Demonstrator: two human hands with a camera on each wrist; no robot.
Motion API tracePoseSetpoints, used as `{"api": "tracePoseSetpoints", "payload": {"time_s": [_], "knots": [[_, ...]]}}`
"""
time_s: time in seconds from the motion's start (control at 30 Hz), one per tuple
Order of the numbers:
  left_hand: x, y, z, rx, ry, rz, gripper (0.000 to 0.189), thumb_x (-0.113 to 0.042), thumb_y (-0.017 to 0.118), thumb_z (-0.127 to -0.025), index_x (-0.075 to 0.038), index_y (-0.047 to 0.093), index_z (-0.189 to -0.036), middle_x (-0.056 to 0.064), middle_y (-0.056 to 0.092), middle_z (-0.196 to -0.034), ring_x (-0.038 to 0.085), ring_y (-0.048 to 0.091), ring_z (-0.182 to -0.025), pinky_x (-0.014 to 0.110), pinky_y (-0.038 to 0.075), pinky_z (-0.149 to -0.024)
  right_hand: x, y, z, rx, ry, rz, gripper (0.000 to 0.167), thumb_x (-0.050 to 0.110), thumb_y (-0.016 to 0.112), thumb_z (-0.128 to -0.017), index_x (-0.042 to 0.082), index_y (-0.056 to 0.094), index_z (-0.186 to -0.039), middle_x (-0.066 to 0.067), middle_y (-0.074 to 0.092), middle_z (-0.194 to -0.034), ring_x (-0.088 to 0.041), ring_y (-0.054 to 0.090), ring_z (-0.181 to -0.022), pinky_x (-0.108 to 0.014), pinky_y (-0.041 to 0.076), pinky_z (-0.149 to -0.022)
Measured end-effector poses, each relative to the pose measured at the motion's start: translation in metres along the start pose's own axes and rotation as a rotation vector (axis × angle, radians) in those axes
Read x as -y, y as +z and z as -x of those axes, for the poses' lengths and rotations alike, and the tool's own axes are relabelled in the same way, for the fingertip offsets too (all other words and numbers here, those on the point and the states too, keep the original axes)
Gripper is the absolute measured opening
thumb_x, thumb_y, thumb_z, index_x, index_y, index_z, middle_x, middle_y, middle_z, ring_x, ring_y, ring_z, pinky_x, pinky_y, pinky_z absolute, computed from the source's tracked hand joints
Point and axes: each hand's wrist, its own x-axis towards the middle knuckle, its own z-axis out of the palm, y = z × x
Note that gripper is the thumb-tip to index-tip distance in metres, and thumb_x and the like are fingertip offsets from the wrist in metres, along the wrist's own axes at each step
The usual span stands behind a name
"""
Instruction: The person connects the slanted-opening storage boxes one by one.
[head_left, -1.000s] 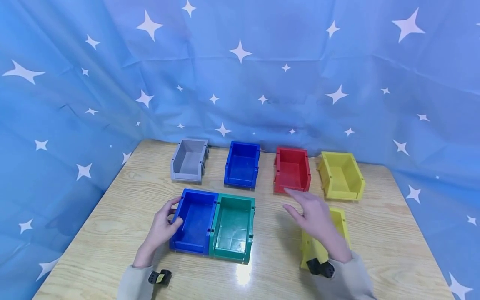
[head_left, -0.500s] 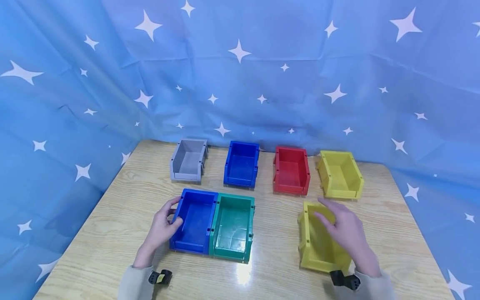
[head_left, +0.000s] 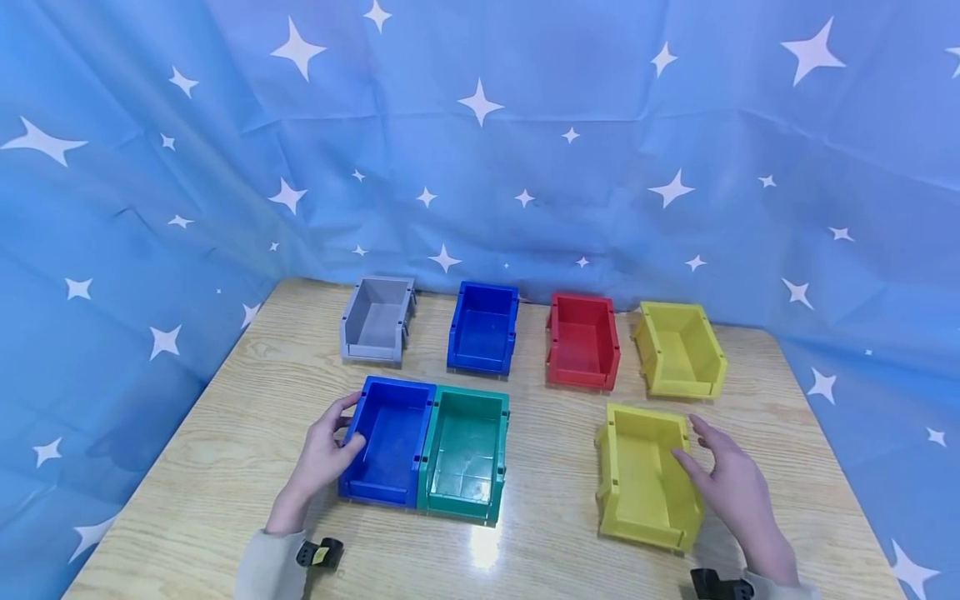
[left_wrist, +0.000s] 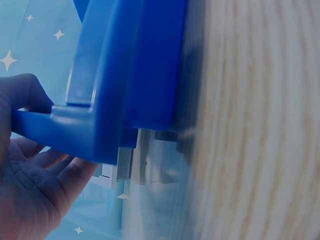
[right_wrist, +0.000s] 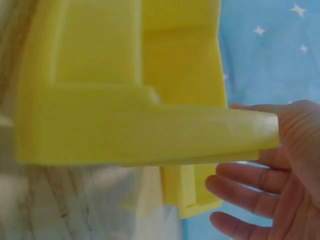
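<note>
I see the left hand [head_left: 324,452] pinching the front blue bin [head_left: 393,440] (a green bin [head_left: 468,442] touches it); the right hand [head_left: 735,485], fingers loose, straddles the front yellow bin's [head_left: 643,475] edge.

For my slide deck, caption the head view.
Left hand grips the near blue bin beside a green bin; right hand at the near yellow bin.

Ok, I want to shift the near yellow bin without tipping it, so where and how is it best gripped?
Probably by the top edge of its right wall, coming from the right, thumb inside and fingers outside. The near yellow bin stands upright, open at the top; its front lip is cut lower, and the right hand is at that wall.
</note>
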Motion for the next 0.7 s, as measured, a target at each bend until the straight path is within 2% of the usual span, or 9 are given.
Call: {"api": "tracePoseSetpoints", "payload": {"time_s": [0.13,0.27,0.5,0.53,0.63,0.7], "knots": [[0.001,0.000,0.000,0.002,-0.005,-0.003,0.052,0.020,0.056,-0.071,0.018,0.047,-0.122,0.037,0.052,-0.119,0.048,0.060,-0.086,0.026,0.050,-0.057,-0.002,0.002,0.003,0.028,0.055,-0.014,0.051,0.018,0.069,-0.083,-0.009,0.052,-0.124,-0.028,0.065,-0.096,-0.038,0.065,-0.076,-0.052,0.048,-0.060],[0.001,0.000,0.000,0.004,-0.012,-0.011,0.052,0.019,0.056,-0.071,0.018,0.047,-0.122,0.036,0.052,-0.119,0.048,0.060,-0.087,0.026,0.050,-0.057,-0.002,0.003,0.005,0.067,0.100,-0.027,0.050,0.019,0.069,-0.084,-0.009,0.053,-0.123,-0.024,0.067,-0.082,-0.031,0.065,-0.065,-0.047,0.049,-0.056],[-0.001,0.001,0.000,0.003,-0.014,-0.007,0.052,0.020,0.055,-0.071,0.018,0.047,-0.122,0.036,0.052,-0.119,0.048,0.059,-0.087,0.024,0.049,-0.057,0.001,0.009,0.006,0.024,0.128,-0.067,0.045,0.009,0.071,-0.080,-0.011,0.055,-0.116,-0.014,0.065,-0.067,-0.022,0.060,-0.054,-0.032,0.046,-0.048],[0.005,0.002,0.000,0.003,-0.014,-0.007,0.052,0.019,0.056,-0.072,0.017,0.047,-0.123,0.035,0.052,-0.120,0.047,0.060,-0.087,0.024,0.049,-0.057,0.001,0.009,0.006,0.015,0.130,-0.070,0.044,0.008,0.070,-0.079,-0.011,0.055,-0.116,-0.014,0.064,-0.066,-0.021,0.059,-0.054,-0.031,0.045,-0.047],[0.010,0.003,0.000,0.005,-0.025,-0.003,0.053,0.018,0.056,-0.072,0.015,0.047,-0.124,0.034,0.052,-0.122,0.046,0.060,-0.088,0.025,0.049,-0.057,0.003,0.010,0.006,0.000,0.133,-0.075,0.043,0.006,0.070,-0.079,-0.011,0.055,-0.116,-0.013,0.064,-0.064,-0.020,0.058,-0.053,-0.030,0.044,-0.047],[0.020,0.004,0.001,0.001,-0.027,-0.006,0.054,0.018,0.056,-0.072,0.013,0.047,-0.126,0.033,0.052,-0.123,0.044,0.060,-0.089,0.025,0.049,-0.057,0.004,0.010,0.006,-0.006,0.128,-0.073,0.043,0.005,0.070,-0.078,-0.010,0.055,-0.115,-0.012,0.063,-0.064,-0.019,0.057,-0.052,-0.028,0.043,-0.046]]}}
